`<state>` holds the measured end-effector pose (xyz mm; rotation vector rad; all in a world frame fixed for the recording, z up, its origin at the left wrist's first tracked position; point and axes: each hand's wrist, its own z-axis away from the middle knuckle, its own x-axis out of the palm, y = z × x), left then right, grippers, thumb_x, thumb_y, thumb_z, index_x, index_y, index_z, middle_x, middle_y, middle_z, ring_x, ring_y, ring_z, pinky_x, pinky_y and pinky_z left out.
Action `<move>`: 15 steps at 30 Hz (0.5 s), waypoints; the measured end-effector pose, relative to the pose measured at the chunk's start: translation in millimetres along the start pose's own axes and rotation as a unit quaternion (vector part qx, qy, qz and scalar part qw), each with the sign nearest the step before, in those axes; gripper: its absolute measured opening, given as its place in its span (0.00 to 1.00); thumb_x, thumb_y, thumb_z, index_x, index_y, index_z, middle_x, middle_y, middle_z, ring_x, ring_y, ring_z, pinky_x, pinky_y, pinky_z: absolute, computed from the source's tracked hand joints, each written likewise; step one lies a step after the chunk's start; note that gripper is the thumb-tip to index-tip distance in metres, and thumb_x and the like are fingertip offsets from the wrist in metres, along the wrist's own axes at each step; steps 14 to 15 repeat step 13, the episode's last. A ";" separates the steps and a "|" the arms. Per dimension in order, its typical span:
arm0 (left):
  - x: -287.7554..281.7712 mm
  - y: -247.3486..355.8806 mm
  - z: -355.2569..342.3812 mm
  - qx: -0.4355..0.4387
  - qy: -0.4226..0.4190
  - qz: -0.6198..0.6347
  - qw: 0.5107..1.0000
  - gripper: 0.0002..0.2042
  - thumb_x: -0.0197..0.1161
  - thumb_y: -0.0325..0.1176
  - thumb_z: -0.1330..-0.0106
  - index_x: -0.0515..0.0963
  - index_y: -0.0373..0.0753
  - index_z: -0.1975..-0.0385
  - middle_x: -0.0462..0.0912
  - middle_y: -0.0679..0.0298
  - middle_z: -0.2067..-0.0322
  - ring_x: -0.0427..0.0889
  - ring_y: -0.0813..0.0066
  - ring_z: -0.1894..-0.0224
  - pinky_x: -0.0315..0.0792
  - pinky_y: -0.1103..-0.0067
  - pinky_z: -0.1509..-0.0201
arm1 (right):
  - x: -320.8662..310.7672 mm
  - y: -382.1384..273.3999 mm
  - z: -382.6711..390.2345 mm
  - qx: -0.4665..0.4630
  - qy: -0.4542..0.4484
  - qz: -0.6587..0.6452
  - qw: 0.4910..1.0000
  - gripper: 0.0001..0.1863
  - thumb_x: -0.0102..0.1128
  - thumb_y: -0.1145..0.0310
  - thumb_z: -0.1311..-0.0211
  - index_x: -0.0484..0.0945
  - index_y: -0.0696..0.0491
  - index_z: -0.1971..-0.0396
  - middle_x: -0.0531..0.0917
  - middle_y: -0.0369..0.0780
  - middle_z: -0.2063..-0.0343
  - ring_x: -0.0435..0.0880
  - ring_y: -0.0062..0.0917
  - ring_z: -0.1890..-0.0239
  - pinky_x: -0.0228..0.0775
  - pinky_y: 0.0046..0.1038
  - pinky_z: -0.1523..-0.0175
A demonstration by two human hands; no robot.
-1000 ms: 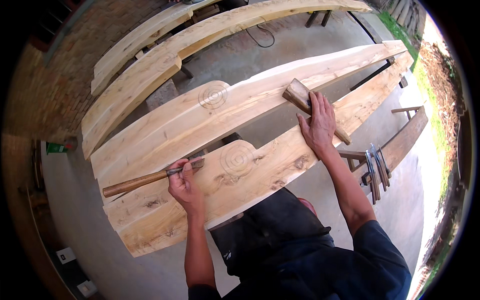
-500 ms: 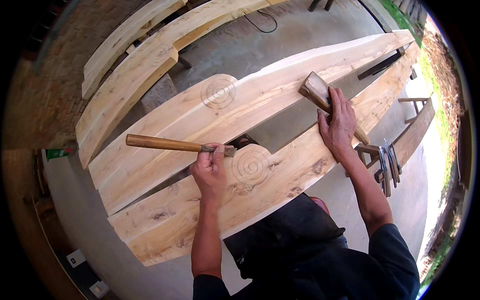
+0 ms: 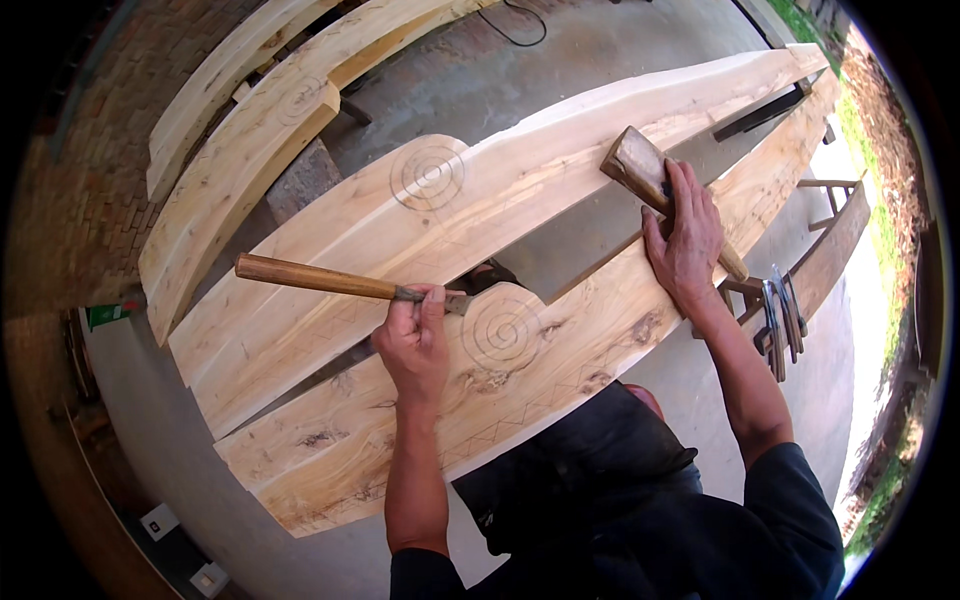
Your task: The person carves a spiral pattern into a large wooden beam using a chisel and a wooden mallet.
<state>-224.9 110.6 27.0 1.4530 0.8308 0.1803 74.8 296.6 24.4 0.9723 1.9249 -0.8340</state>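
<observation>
My left hand is closed around the metal neck of a long-handled chisel. Its wooden handle points left, and its short flat blade lies at the curved edge of the near plank, beside a pencilled spiral. Whether the blade touches the wood, I cannot tell. To the right, my right hand lies flat over the handle of a wooden mallet, fingers stretched out and thumb apart. The mallet's block head reaches over the gap between the planks; part of its handle is hidden beneath my palm.
A second long plank with another spiral runs alongside, across a narrow gap. More curved timbers stand at the far left. Several metal-bladed tools sit on a wooden bench at right. A black cord lies on the concrete floor.
The view has shifted slightly. My left hand keeps its hold on the chisel by the spiral, and my right hand stays over the mallet handle, with little movement.
</observation>
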 end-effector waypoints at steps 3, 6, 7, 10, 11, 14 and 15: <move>-0.7 1.7 0.0 -0.009 -0.006 -0.016 1.000 0.09 0.64 0.31 0.21 0.82 0.31 0.61 0.89 0.62 0.74 0.74 0.86 0.76 0.70 0.83 0.71 | -0.9 0.0 0.4 0.000 -0.001 0.002 1.000 0.41 0.73 0.70 0.42 0.68 0.55 0.27 0.76 0.51 0.33 0.78 0.46 0.38 0.70 0.42 0.33; -0.1 7.3 -1.2 -0.006 -0.005 -0.020 1.000 0.09 0.65 0.32 0.22 0.82 0.31 0.61 0.89 0.62 0.75 0.75 0.85 0.76 0.71 0.82 0.71 | 0.4 1.3 0.5 -0.002 0.002 0.004 1.000 0.42 0.73 0.70 0.42 0.68 0.55 0.27 0.76 0.51 0.33 0.78 0.46 0.38 0.69 0.42 0.33; 0.2 8.1 -1.7 -0.002 -0.003 -0.017 1.000 0.09 0.65 0.32 0.22 0.82 0.31 0.61 0.89 0.62 0.75 0.76 0.85 0.76 0.71 0.81 0.71 | 0.9 1.4 0.6 -0.003 0.004 0.005 1.000 0.42 0.73 0.70 0.42 0.68 0.55 0.27 0.76 0.51 0.33 0.78 0.46 0.38 0.69 0.42 0.33; -2.8 1.1 -2.6 -0.014 -0.026 -0.079 0.996 0.09 0.66 0.33 0.22 0.81 0.31 0.60 0.90 0.61 0.74 0.80 0.83 0.76 0.74 0.80 0.70 | 1.7 2.0 1.1 0.004 -0.002 -0.002 1.000 0.42 0.73 0.69 0.42 0.67 0.54 0.26 0.75 0.51 0.32 0.78 0.46 0.37 0.69 0.42 0.33; -3.1 0.8 -2.5 -0.003 -0.026 -0.087 0.996 0.09 0.65 0.32 0.22 0.81 0.31 0.60 0.90 0.61 0.73 0.82 0.79 0.76 0.74 0.80 0.70 | 1.9 1.7 1.2 0.005 -0.005 -0.001 1.000 0.42 0.73 0.69 0.42 0.67 0.54 0.26 0.75 0.51 0.32 0.78 0.46 0.37 0.69 0.42 0.33; -2.7 4.4 -2.4 0.018 -0.024 -0.102 0.994 0.08 0.65 0.32 0.22 0.81 0.32 0.59 0.91 0.60 0.72 0.85 0.70 0.76 0.75 0.81 0.68 | 1.1 1.2 1.1 0.008 -0.010 0.002 1.000 0.42 0.73 0.69 0.41 0.67 0.54 0.26 0.75 0.51 0.32 0.78 0.46 0.36 0.69 0.43 0.32; -2.7 4.4 -2.4 0.018 -0.024 -0.102 0.994 0.08 0.65 0.32 0.22 0.81 0.32 0.59 0.91 0.60 0.72 0.85 0.70 0.76 0.75 0.81 0.68 | 1.1 1.2 1.1 0.008 -0.010 0.002 1.000 0.42 0.73 0.69 0.41 0.67 0.54 0.26 0.75 0.51 0.32 0.78 0.46 0.36 0.69 0.43 0.32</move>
